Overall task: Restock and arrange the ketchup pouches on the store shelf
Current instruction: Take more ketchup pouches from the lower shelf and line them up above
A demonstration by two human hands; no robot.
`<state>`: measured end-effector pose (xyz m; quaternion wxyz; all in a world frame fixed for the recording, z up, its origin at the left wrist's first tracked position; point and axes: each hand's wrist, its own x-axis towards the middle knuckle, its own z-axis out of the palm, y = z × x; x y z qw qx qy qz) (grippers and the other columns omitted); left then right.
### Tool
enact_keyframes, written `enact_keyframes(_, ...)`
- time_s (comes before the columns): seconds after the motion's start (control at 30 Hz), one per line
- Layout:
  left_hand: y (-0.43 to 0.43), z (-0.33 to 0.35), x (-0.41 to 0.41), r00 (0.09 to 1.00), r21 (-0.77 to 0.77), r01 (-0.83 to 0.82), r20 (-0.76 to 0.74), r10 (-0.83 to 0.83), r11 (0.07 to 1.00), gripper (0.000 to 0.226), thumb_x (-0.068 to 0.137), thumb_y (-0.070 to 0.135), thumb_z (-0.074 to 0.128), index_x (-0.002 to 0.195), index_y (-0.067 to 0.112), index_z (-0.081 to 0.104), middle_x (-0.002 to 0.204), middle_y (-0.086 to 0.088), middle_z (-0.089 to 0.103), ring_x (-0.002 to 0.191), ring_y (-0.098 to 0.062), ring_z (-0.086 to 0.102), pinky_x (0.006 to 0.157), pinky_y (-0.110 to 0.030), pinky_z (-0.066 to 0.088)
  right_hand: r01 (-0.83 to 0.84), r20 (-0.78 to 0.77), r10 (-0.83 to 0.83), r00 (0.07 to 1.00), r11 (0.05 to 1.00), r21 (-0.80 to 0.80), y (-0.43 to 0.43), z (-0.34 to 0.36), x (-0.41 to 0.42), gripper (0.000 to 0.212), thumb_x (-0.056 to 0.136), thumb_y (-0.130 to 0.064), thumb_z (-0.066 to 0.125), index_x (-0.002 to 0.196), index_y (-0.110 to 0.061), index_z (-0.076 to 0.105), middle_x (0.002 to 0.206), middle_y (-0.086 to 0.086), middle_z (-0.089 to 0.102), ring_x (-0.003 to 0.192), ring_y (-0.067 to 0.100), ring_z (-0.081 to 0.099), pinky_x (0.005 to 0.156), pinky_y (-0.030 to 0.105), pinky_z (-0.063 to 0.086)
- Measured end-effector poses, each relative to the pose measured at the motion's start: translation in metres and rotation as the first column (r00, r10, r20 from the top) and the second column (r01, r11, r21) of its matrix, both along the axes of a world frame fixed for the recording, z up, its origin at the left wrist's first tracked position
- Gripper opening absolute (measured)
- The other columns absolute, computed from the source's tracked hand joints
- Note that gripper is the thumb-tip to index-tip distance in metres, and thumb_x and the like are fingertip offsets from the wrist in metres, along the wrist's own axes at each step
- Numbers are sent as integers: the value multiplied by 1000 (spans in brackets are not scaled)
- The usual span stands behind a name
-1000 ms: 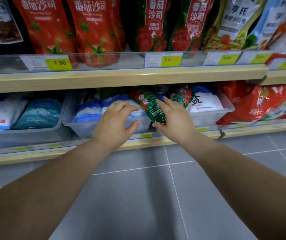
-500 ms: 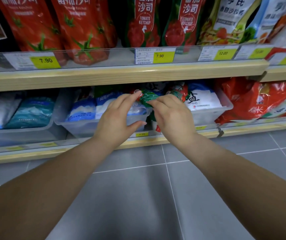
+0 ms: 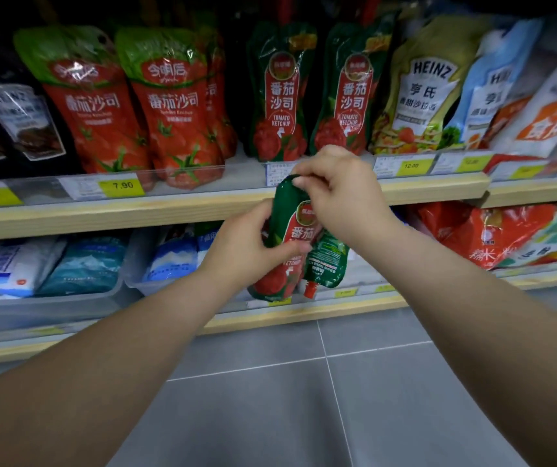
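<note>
A green-and-red ketchup pouch (image 3: 289, 227) is upright in front of the upper shelf's wooden edge (image 3: 169, 210). My left hand (image 3: 247, 246) grips its middle from the left. My right hand (image 3: 341, 190) pinches its top. A second green pouch (image 3: 326, 264) hangs upside down just behind it, red cap at the bottom; which hand holds it is hidden. Two matching green ketchup pouches (image 3: 279, 96) (image 3: 351, 92) stand on the upper shelf directly above. Larger red ketchup pouches (image 3: 169, 106) stand to their left.
Heinz salad dressing pouches (image 3: 422, 89) fill the upper shelf's right side, dark pouches (image 3: 11, 119) the far left. Clear bins (image 3: 51, 308) of blue and white bags sit on the lower shelf, red bags (image 3: 492, 234) to the right. Grey floor tiles (image 3: 270, 399) lie below.
Both hands rose from the lower shelf's bins with the green pouches, up to the upper shelf's edge. The view tilted upward, showing more of the upper shelf.
</note>
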<state>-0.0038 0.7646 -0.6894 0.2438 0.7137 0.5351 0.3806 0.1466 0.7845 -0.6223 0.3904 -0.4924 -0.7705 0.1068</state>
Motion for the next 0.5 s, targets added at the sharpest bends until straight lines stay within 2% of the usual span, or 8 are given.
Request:
enact_keyframes(0.13, 2, 18, -13, 999, -64, 10, 53, -6, 998, 52, 63, 51, 80, 108, 41, 57, 95, 24, 65, 88, 9, 59, 76, -21, 51, -41, -93, 26, 995, 986, -161, 9, 30, -2, 11, 85, -13, 66, 92, -16, 74, 80, -13, 59, 80, 4, 57, 77, 22, 46)
enact_keyframes(0.2, 5, 25, -18, 995, -89, -13, 97, 22, 996, 49, 64, 46, 81, 106, 39, 59, 93, 23, 65, 85, 10, 60, 73, -19, 51, -81, -153, 47, 987, 971, -224, 12, 41, -6, 11, 83, -14, 69, 84, -24, 72, 78, -17, 62, 79, 3, 61, 76, 25, 52)
enact_keyframes(0.27, 8, 31, -22, 984, -125, -3, 175, 25, 992, 45, 65, 42, 82, 104, 36, 61, 94, 20, 68, 85, 6, 63, 74, -22, 53, -103, -226, 51, 973, 969, -223, 14, 47, -11, 15, 80, -16, 72, 84, -30, 69, 79, -14, 65, 79, 4, 62, 75, 29, 55)
enact_keyframes(0.33, 10, 37, -22, 964, -134, 20, 265, 17, 991, 37, 66, 38, 82, 98, 39, 63, 91, 18, 71, 83, 1, 66, 74, -26, 54, -85, -295, 27, 955, 979, -184, 16, 48, -16, 28, 79, -25, 74, 104, -31, 63, 90, -8, 67, 87, 8, 63, 78, 29, 54)
enact_keyframes(0.4, 11, 45, -23, 933, -90, 14, 359, 20, 996, 31, 69, 33, 82, 94, 40, 64, 92, 18, 72, 85, -2, 68, 74, -27, 55, -20, -385, -28, 923, 992, -122, 15, 42, -17, 52, 80, -37, 71, 126, -28, 48, 102, -8, 63, 94, 6, 59, 79, 18, 50)
enact_keyframes(0.43, 13, 49, -23, 917, -61, -8, 398, 31, 998, 30, 70, 31, 81, 94, 40, 64, 92, 19, 72, 86, -1, 67, 73, -24, 55, 13, -443, -56, 895, 995, -100, 11, 37, -17, 57, 81, -40, 69, 130, -27, 43, 102, -10, 60, 92, 4, 57, 76, 13, 47)
enact_keyframes(0.5, 15, 59, -24, 884, -10, -59, 465, 57, 998, 30, 71, 27, 81, 94, 38, 64, 90, 23, 71, 84, 2, 67, 68, -16, 53, 31, -520, -84, 850, 994, -110, 2, 17, -15, 56, 82, -37, 69, 130, -25, 41, 100, -8, 58, 88, 3, 56, 72, 14, 45)
